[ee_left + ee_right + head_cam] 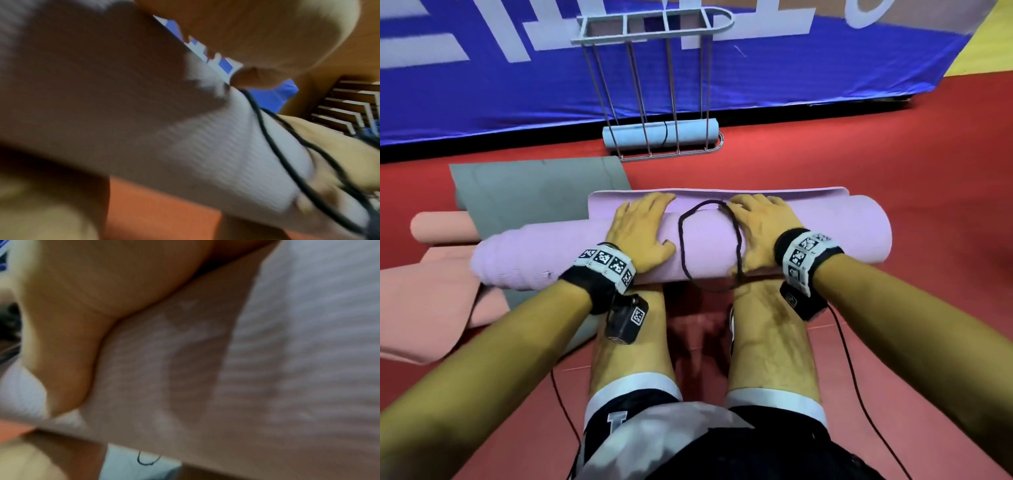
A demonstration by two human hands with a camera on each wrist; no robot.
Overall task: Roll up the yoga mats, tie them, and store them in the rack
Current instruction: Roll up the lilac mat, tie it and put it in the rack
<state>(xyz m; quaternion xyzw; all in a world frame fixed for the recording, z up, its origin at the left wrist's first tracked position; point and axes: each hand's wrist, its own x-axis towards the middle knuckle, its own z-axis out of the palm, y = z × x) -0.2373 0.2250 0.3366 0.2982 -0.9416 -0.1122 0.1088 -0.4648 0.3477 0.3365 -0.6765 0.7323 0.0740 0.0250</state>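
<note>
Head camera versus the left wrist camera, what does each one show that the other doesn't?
Only the head view shows the rack holding a rolled blue mat, and the grey mat and pink mat on the floor. Only the left wrist view shows stairs. Both show the purple mat, the dark cord, the left hand and the right hand.

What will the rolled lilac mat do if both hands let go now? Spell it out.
The lilac mat would probably spring open: a free flap lies flat beyond the roll, and the black cord looks loose, not tied. It may also roll, being round. The left hand and right hand press it flat-palmed, suggesting soft foam.
</note>
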